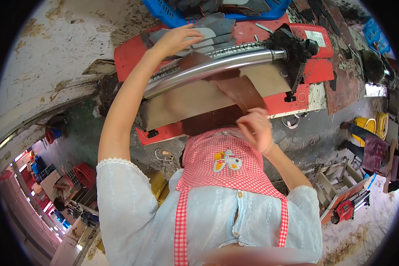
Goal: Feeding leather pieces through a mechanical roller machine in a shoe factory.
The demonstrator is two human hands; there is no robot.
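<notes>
My left hand (179, 41) reaches past the shiny metal roller (217, 62), its fingers stretched out over a pile of flat grey pieces (215, 32). Loosely curled and a little smeared, my right hand (257, 129) is at the near edge of a flat brown piece (244, 91); whether it grips that piece is unclear. The brown piece lies over the beige bed (164, 111) in front of the roller, partly blurred. Another brown piece (194, 60) shows on the roller's far side. A dark brown sheet (208, 119) lies at the near edge, by my checked apron.
A red machine body (317, 68) surrounds the roller, with a black dirty end housing (292, 48) on the right. Behind stands a blue basket (168, 15) of grey pieces. Another person (381, 153) is far right, near yellow rolls (363, 128); a wooden frame (339, 179) stands closer.
</notes>
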